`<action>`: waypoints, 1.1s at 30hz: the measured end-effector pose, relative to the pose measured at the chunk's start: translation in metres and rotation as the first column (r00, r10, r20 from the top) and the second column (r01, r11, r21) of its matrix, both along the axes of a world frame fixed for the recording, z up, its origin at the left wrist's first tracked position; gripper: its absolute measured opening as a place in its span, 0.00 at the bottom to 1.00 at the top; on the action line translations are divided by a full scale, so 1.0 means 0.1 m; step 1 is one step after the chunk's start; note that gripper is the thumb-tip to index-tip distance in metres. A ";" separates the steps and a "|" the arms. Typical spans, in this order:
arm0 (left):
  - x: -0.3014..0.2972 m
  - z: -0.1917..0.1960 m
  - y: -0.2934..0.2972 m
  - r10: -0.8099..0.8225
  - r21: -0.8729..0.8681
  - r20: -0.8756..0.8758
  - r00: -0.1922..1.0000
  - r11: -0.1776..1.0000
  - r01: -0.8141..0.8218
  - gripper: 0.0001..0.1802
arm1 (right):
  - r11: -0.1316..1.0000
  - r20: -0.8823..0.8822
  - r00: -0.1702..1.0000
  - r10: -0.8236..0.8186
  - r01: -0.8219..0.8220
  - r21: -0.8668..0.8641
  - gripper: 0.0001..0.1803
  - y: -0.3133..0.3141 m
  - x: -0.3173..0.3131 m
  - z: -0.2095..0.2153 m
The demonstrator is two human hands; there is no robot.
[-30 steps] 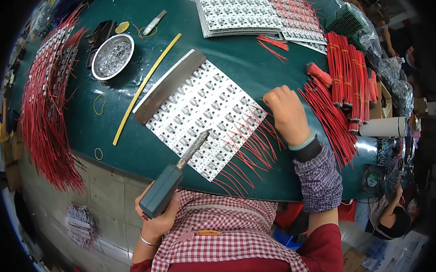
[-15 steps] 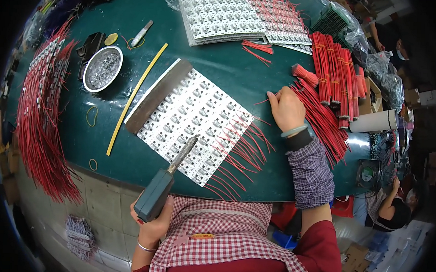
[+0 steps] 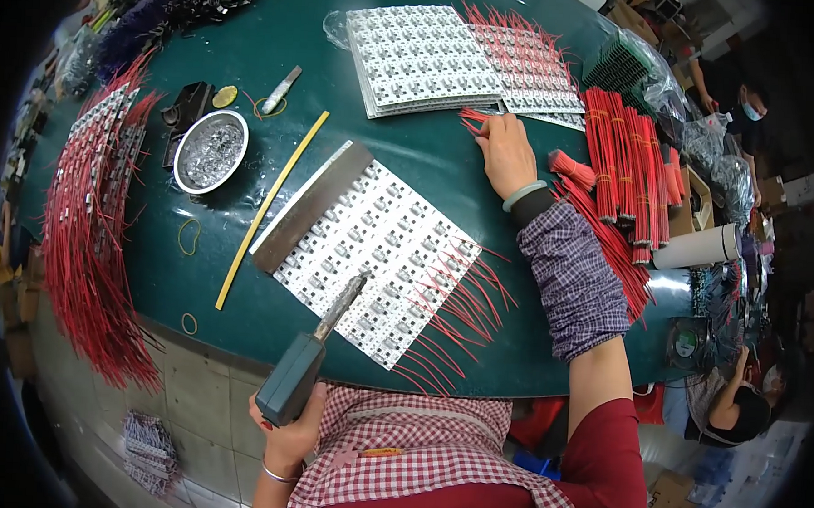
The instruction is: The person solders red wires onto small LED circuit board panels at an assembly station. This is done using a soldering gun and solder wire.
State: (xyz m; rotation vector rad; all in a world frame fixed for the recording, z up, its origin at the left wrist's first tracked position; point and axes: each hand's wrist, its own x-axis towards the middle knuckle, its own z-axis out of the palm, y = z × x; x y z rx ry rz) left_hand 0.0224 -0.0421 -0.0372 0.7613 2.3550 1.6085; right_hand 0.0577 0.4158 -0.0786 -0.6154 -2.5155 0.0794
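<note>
Work surface: a dark green round-edged table (image 3: 410, 177), sitting above a pale tiled floor at the near edge and carrying electronics parts.

Left hand (image 3: 288, 433): closing around the grey-green body of a soldering iron (image 3: 304, 368), held at the table's near edge; the metal tip is pointing up and away, lying over the near corner of the white circuit panel (image 3: 371, 252).

Right hand (image 3: 505, 153): reaching far across the table, fingers pinching a few loose red wires (image 3: 475, 119) just beside the far stack of panels; a pale bangle and a checked purple sleeve guard are covering the wrist and forearm.

White circuit panel: lying flat in the middle of the table, between the two hands, with a dark strip along its far-left edge and red wire leads (image 3: 454, 311) fanning out from its near-right edge.

Yellow strip (image 3: 268, 207): lying diagonally just left of the panel.

Metal bowl (image 3: 210, 152): sitting further left, holding silvery scraps.

Stack of white panels (image 3: 425, 60): resting at the far side.

Bundles of red wire (image 3: 624, 164): lying to the right of the right hand.

Finished boards with long red leads (image 3: 90, 231): draping along the table's left edge.
</note>
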 end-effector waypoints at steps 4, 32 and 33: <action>0.01 0.03 -0.04 0.081 0.033 0.129 0.988 0.996 -0.086 0.11 | 0.998 0.026 0.998 -0.052 0.053 -0.044 0.10 0.04 -0.16 -0.08; -3.08 -0.65 0.17 -0.121 0.583 0.720 0.683 0.639 -0.502 0.07 | 0.984 -0.418 0.905 -0.077 0.002 -0.176 0.03 -0.82 0.91 0.06; -3.18 -0.68 0.03 -0.018 0.512 0.746 0.665 0.654 -0.557 0.08 | 0.978 -0.447 0.890 -0.088 -0.009 -0.210 0.02 -0.87 0.85 0.04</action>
